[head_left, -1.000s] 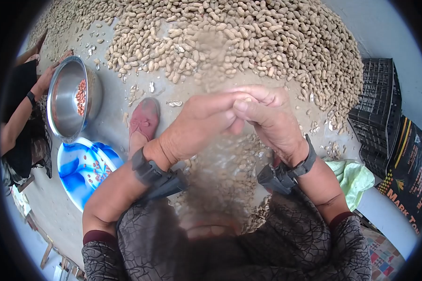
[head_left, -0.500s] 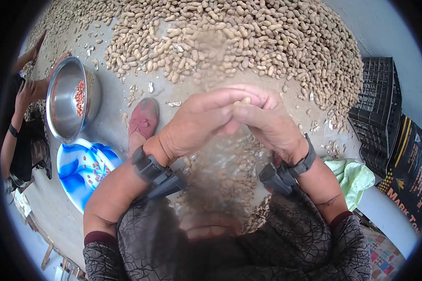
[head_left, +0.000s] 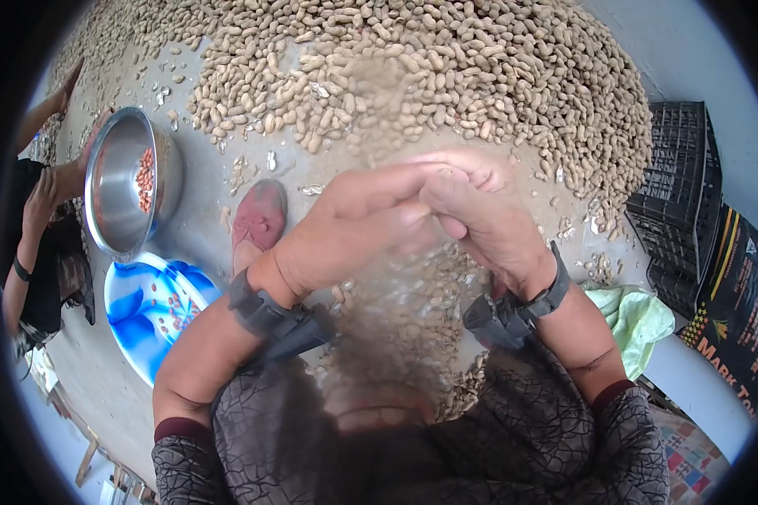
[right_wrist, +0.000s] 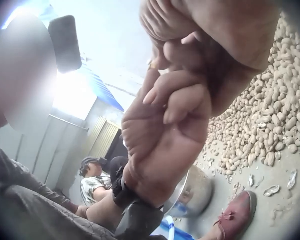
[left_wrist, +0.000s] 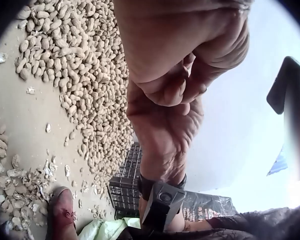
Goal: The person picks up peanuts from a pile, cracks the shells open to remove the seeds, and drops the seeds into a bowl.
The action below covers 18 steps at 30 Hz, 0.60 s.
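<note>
My left hand (head_left: 354, 210) and right hand (head_left: 488, 206) meet in front of me, above the floor. Between their fingertips they pinch a peanut, of which only a small tan bit (right_wrist: 151, 65) shows at the fingertips in the right wrist view; the rest is hidden by the fingers. The left fingers (right_wrist: 182, 102) curl in toward the palm. In the left wrist view the right hand's palm (left_wrist: 165, 130) faces the left hand, its fingers mostly covered. A large heap of unshelled peanuts (head_left: 480, 76) lies on the floor beyond both hands.
At left stand a steel bowl (head_left: 118, 215) and a blue-and-white basin (head_left: 130, 316), both with red kernels. Another person (right_wrist: 97, 182) sits beside them. Empty shells (left_wrist: 20, 195) litter the floor near my red shoe (head_left: 261, 215). Black crates (head_left: 674, 185) and a green bag (head_left: 632, 324) are at right.
The peanut showed between my thumbs half a second ago; now the right thumb covers most of it. The other person's hand has drawn back from the steel bowl's rim.
</note>
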Available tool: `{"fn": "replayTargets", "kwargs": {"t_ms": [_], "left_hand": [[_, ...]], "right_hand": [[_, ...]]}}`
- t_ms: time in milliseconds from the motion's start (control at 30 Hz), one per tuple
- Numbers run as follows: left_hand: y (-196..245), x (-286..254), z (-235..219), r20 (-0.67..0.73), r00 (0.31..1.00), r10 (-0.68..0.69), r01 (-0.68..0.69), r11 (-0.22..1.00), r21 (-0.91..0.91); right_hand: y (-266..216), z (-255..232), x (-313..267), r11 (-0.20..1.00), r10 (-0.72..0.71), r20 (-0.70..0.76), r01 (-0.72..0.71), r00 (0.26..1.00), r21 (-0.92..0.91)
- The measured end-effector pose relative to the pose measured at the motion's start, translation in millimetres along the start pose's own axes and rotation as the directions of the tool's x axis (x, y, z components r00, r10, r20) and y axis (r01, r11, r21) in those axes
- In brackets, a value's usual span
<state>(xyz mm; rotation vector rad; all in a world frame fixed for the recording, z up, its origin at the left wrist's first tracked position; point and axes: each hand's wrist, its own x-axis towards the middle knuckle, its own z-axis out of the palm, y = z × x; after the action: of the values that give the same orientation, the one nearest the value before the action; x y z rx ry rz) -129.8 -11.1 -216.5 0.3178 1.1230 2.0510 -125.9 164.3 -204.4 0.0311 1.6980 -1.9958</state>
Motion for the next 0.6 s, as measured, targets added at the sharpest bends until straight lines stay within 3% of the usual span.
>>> {"fn": "replayTargets", "kwargs": {"t_ms": [67, 167, 267, 400, 600], "left_hand": [[-7, -1, -4, -0.044, 0.999, 0.014, -0.012, 0.999, 0.034], [-9, 1, -4, -0.126, 0.992, -0.009, 0.031, 0.984, 0.174], [4, 0, 1, -0.099, 0.992, -0.083, 0.102, 0.974, 0.205], [-9, -7, -4, -0.065, 0.998, -0.018, 0.031, 0.979, 0.201], [-11, -3, -8, -0.081, 0.997, -0.009, 0.019, 0.992, 0.123]], "right_hand": [[6, 2, 0, 0.965, -0.005, 0.138, -0.032, 0.990, 0.259], [10, 11, 1, 0.954, -0.023, 0.062, 0.004, 0.998, 0.300], [9, 9, 1, 0.949, -0.019, 0.058, 0.000, 0.998, 0.315], [3, 5, -5, 0.974, 0.006, 0.115, -0.032, 0.993, 0.225], [-1, 4, -2, 0.991, -0.096, 0.055, 0.090, 0.994, 0.102]]}}
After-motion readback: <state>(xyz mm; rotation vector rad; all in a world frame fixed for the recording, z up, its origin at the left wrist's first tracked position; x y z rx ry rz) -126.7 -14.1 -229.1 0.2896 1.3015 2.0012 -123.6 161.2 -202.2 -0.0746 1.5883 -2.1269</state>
